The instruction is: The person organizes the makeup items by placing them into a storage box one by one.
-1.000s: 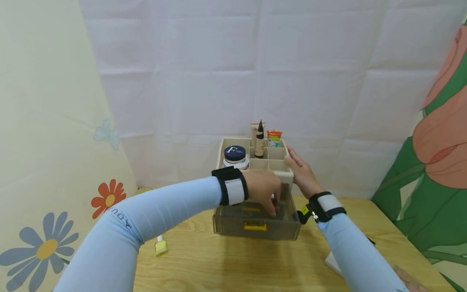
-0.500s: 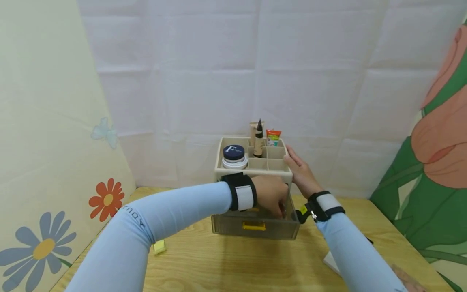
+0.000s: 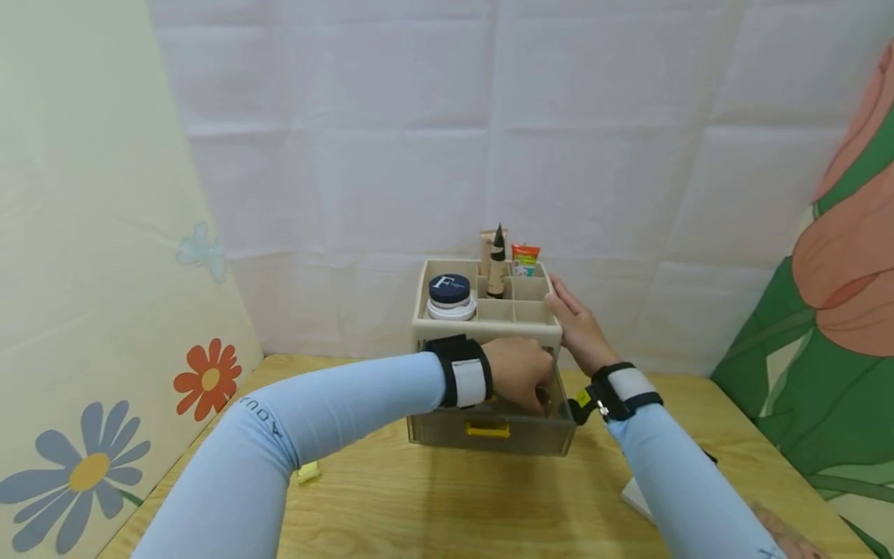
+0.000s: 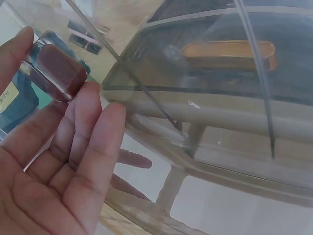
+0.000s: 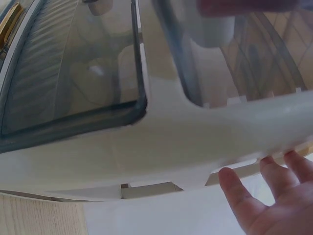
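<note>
Head view, clock directions from frame centre. At 12 o'clock: white creased cloth backdrop (image 3: pixel 335 155). At 9 and 3 o'clock: flower-printed panels. At 6 o'clock: wood-grain tabletop (image 3: pixel 377 505). From 8 and 4 o'clock: pale blue sleeves with black wrist straps.

Just off centre, toward 5 o'clock: beige organizer (image 3: pixel 486 329), with grey translucent drawer (image 3: pixel 440 435) pulled out toward 6 o'clock; on the drawer front, yellow handle (image 3: pixel 487 429).

At the organizer's 3 o'clock side: right hand (image 3: pixel 583 335), fingers fairly straight and spread, resting along the wall. At its 5 o'clock, over the drawer: left hand (image 3: pixel 518 371), fingers pointing down, thumb and fingertips pinching a small bottle.

Between 4 and 5 o'clock on the tabletop, partly under a sleeve: white flat item (image 3: pixel 637 498). In the organizer's 9 o'clock compartment: blue-lidded jar (image 3: pixel 449 289) atop a white container (image 3: pixel 452 312). Toward 12 o'clock: pale tube (image 3: pixel 485 250) behind a black-tipped bottle (image 3: pixel 497 273). Near 2 o'clock: orange-and-green tube (image 3: pixel 525 262). At frame 7 o'clock, half hidden by a sleeve: yellow piece (image 3: pixel 308 471).

Left wrist view, 10 o'clock: small bottle (image 4: pixel 59 71), clear-walled with brown contents, off the palm at the fingertips. Not discernible: contact with the drawer floor.
</note>
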A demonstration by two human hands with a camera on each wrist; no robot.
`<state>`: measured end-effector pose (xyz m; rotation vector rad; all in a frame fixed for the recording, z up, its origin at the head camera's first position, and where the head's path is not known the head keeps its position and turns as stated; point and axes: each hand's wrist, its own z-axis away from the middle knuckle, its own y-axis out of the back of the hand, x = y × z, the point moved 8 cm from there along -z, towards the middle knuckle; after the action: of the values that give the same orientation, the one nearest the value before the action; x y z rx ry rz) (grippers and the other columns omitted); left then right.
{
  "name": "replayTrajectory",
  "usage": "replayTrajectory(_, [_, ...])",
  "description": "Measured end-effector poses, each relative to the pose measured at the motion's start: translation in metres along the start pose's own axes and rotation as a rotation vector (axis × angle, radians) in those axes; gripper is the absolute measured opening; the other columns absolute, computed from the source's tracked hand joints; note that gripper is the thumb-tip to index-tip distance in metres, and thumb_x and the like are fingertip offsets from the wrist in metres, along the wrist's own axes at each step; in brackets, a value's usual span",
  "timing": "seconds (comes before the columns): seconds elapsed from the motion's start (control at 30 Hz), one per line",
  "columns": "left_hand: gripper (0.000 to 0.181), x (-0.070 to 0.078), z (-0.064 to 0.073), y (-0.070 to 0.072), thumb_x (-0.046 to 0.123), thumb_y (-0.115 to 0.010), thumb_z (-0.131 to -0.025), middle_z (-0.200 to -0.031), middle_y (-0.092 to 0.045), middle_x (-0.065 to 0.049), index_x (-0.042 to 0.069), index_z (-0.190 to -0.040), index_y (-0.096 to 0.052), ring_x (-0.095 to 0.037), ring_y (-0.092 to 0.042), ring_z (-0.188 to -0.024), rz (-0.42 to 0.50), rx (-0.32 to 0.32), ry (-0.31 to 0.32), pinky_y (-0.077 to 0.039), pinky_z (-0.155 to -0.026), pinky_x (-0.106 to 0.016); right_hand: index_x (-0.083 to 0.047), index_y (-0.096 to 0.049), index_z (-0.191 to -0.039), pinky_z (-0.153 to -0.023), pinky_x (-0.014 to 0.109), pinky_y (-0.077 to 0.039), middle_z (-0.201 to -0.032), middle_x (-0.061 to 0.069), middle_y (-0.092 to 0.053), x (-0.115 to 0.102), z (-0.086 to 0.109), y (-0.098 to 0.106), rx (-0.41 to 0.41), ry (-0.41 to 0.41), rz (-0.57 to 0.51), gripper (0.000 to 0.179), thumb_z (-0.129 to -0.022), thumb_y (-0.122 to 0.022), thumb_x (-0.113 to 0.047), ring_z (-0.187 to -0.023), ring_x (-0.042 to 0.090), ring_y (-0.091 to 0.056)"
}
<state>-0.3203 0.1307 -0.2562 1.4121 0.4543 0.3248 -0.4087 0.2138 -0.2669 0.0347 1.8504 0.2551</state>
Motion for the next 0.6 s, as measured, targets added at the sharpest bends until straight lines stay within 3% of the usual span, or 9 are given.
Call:
replayTrajectory(0.33, [0.02, 0.0, 0.006, 0.005, 0.039, -0.076, -0.083, -0.073, -0.066, 0.013, 0.019, -0.088, -0.077, -0.001, -0.053, -0.06, 0.019, 0.025, -0.046, -0.042, -0.054, -0.014, -0.036, -0.007, -0.156, -0.103, 0.056, -0.036, -0.161, 0.007, -0.011, -0.001, 0.0, -0.001, -0.009, -0.003, 0.015, 0.062, -0.102, -0.035, -0.051, -0.136, 0.038, -0.031])
replayTrajectory(0.47, [0.026, -0.006, 0.009, 0.011, 0.044, -0.077, -0.081, -0.078, -0.067, 0.014, 0.02, -0.091, -0.077, -0.002, -0.055, -0.067, 0.067, 0.031, -0.028, -0.044, -0.061, -0.015, -0.035, -0.006, -0.156, -0.105, 0.059, -0.033, -0.161, 0.007, -0.008, 0.0, 0.0, -0.002, -0.008, -0.005, 0.017, 0.063, -0.102, -0.035, -0.051, -0.138, 0.039, -0.027])
replayTrajectory(0.6, [0.029, -0.011, 0.014, 0.017, 0.049, -0.075, -0.081, -0.071, -0.063, 0.012, 0.02, -0.084, -0.075, -0.005, -0.051, -0.065, 0.066, 0.028, -0.003, -0.041, -0.058, -0.019, -0.033, -0.007, -0.156, -0.105, 0.058, -0.032, -0.161, 0.007, -0.009, 0.0, -0.001, -0.001, -0.004, 0.007, 0.007, 0.063, -0.102, -0.035, -0.05, -0.138, 0.038, -0.027])
